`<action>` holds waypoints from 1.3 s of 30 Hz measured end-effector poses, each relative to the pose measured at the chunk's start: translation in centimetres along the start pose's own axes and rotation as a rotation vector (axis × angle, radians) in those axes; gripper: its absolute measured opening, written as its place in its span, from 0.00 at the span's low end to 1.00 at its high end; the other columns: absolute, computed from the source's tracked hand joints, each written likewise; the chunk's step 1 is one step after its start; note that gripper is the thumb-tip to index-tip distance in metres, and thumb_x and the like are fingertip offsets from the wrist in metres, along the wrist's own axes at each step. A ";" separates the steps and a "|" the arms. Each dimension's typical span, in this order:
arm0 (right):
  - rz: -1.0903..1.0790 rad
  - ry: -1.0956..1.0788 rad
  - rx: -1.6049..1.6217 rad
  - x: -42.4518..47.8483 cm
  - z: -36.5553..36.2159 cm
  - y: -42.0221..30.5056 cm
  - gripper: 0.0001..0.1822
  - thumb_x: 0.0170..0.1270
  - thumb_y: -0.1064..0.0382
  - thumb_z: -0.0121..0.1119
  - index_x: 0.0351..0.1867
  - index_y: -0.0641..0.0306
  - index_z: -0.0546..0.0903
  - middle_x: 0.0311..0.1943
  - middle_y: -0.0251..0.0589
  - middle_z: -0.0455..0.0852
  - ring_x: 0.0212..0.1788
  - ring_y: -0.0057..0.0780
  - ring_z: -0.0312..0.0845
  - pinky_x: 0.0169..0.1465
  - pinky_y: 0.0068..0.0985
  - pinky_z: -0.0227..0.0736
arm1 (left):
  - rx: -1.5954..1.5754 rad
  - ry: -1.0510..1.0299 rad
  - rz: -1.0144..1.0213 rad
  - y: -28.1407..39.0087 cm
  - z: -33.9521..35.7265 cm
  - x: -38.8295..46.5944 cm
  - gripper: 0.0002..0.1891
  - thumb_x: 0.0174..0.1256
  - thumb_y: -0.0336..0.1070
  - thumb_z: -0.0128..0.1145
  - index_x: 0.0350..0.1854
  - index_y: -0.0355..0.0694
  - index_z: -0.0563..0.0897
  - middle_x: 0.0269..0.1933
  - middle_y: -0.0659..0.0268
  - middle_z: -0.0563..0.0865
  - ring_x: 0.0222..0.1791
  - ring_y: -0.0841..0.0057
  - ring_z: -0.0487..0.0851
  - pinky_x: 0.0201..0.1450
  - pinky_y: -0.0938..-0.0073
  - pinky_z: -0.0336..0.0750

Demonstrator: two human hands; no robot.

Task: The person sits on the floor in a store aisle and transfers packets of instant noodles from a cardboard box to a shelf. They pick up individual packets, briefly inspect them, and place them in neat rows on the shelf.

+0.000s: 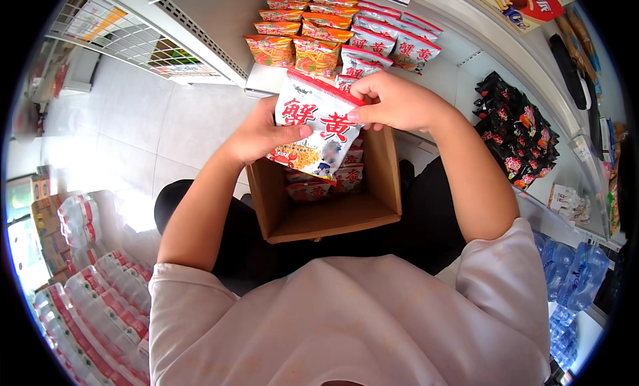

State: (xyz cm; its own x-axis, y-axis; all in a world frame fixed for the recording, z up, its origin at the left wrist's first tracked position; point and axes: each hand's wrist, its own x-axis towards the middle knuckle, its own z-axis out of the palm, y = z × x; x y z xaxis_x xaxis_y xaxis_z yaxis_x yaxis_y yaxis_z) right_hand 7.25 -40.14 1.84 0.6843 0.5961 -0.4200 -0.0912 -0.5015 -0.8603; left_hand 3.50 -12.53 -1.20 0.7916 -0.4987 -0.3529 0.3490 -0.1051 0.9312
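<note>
A white snack bag with a red top edge and red lettering (pixel 319 129) is held up over an open cardboard box (pixel 329 224). My left hand (pixel 267 131) grips its left side, thumb across the front. At its upper right corner, my right hand (pixel 387 102) pinches the edge. Inside the box lie several similar white and red bags (pixel 347 179), partly hidden by the held one. Beyond my hands, a shelf carries rows of orange noodle-snack bags (pixel 317 54) and, to their right, rows of white and red bags (pixel 412 51) like the held one.
Black snack bags (pixel 516 131) are heaped on the shelf to the right. Shrink-wrapped bottles (pixel 100 306) are stacked at the lower left, blue-tinted water bottles (pixel 574 276) at the lower right. A white wire rack (pixel 135 41) stands at the upper left, above the tiled floor (pixel 135 116).
</note>
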 end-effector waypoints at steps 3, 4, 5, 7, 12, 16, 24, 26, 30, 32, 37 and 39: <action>-0.013 0.159 0.023 0.3 0.6 -0.1 0.11 0.76 0.63 0.61 0.34 0.62 0.75 0.31 0.29 0.84 0.29 0.15 0.79 0.32 0.19 0.74 | -0.034 0.047 0.041 -0.6 -0.2 0.2 0.24 0.67 0.30 0.70 0.63 0.31 0.79 0.55 0.61 0.89 0.54 0.77 0.86 0.60 0.69 0.80; -0.028 0.208 -0.001 0.4 0.9 -0.2 0.10 0.76 0.63 0.61 0.34 0.62 0.76 0.31 0.29 0.83 0.29 0.15 0.79 0.32 0.19 0.74 | -0.075 0.064 0.037 -0.7 -0.1 0.2 0.24 0.67 0.29 0.70 0.63 0.31 0.79 0.55 0.60 0.89 0.54 0.76 0.86 0.60 0.69 0.80; -0.044 0.257 -0.026 0.6 1.1 -0.3 0.10 0.76 0.63 0.60 0.34 0.63 0.76 0.30 0.29 0.83 0.29 0.16 0.80 0.33 0.19 0.74 | -0.082 0.065 0.039 -0.5 0.0 0.1 0.24 0.67 0.29 0.70 0.63 0.31 0.78 0.56 0.60 0.89 0.54 0.76 0.86 0.61 0.69 0.80; -0.319 0.406 -0.301 0.8 1.2 -0.4 0.09 0.76 0.63 0.60 0.37 0.65 0.79 0.28 0.30 0.82 0.28 0.15 0.78 0.32 0.19 0.73 | -0.096 0.065 0.040 0.2 0.2 -0.2 0.24 0.67 0.29 0.70 0.64 0.31 0.78 0.56 0.60 0.89 0.55 0.75 0.86 0.61 0.68 0.81; -0.415 0.463 -0.202 0.7 0.5 -0.7 0.09 0.77 0.61 0.61 0.40 0.65 0.81 0.29 0.31 0.84 0.30 0.16 0.77 0.33 0.20 0.73 | -0.145 0.024 0.154 0.7 -0.6 -0.3 0.25 0.66 0.28 0.70 0.64 0.31 0.77 0.56 0.59 0.89 0.55 0.75 0.86 0.62 0.68 0.81; -0.252 0.476 0.559 1.7 1.4 -0.2 0.11 0.77 0.56 0.62 0.47 0.62 0.83 0.40 0.29 0.87 0.38 0.21 0.81 0.44 0.25 0.78 | -0.207 0.078 0.255 0.8 -0.1 -0.5 0.26 0.66 0.28 0.71 0.64 0.31 0.76 0.57 0.59 0.88 0.56 0.74 0.86 0.63 0.67 0.80; -0.084 0.290 0.768 2.0 5.7 0.1 0.14 0.73 0.56 0.66 0.51 0.61 0.82 0.49 0.34 0.87 0.49 0.20 0.83 0.52 0.26 0.79 | -0.449 0.312 0.185 0.6 0.9 -0.7 0.22 0.70 0.30 0.67 0.63 0.32 0.76 0.57 0.56 0.88 0.55 0.70 0.87 0.61 0.64 0.82; -0.087 0.291 0.789 1.9 6.1 -0.1 0.12 0.72 0.60 0.66 0.49 0.63 0.82 0.46 0.33 0.87 0.47 0.18 0.83 0.49 0.23 0.79 | -0.565 0.353 0.134 1.0 1.1 -0.9 0.21 0.71 0.30 0.66 0.63 0.32 0.77 0.57 0.56 0.88 0.55 0.69 0.88 0.60 0.63 0.83; -0.120 0.334 0.674 2.2 6.1 0.4 0.07 0.74 0.62 0.63 0.44 0.65 0.82 0.40 0.31 0.87 0.40 0.15 0.81 0.41 0.19 0.77 | -0.677 0.360 0.142 1.0 0.4 -0.9 0.16 0.72 0.29 0.64 0.59 0.32 0.79 0.55 0.55 0.88 0.53 0.67 0.89 0.59 0.61 0.84; -0.194 0.348 0.634 2.2 5.9 0.0 0.06 0.75 0.64 0.62 0.42 0.64 0.82 0.37 0.30 0.87 0.36 0.13 0.80 0.36 0.19 0.75 | -0.627 0.365 0.198 0.5 -0.2 -0.5 0.11 0.72 0.29 0.63 0.53 0.32 0.83 0.51 0.55 0.90 0.50 0.67 0.90 0.57 0.61 0.85; -0.215 0.419 0.575 2.1 4.9 0.1 0.06 0.76 0.64 0.61 0.40 0.64 0.81 0.32 0.29 0.85 0.31 0.10 0.75 0.30 0.17 0.68 | -0.714 0.359 0.211 0.4 -0.7 -0.2 0.07 0.75 0.29 0.60 0.48 0.32 0.85 0.48 0.56 0.92 0.46 0.69 0.92 0.53 0.65 0.87; -0.232 0.448 0.552 2.2 5.0 0.5 0.05 0.76 0.65 0.60 0.41 0.64 0.81 0.32 0.29 0.85 0.30 0.11 0.74 0.30 0.18 0.68 | -0.752 0.373 0.217 0.7 -0.2 -0.3 0.07 0.76 0.30 0.59 0.48 0.32 0.85 0.48 0.55 0.92 0.46 0.69 0.92 0.52 0.65 0.87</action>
State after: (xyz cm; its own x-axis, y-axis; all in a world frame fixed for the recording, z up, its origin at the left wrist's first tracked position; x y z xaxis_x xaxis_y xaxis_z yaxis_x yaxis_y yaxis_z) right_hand 5.13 -35.97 -0.99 0.9487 0.2764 -0.1538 -0.1777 0.0635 -0.9820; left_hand 3.58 -12.25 -0.50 0.9461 -0.1135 -0.3034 0.3058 0.6222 0.7207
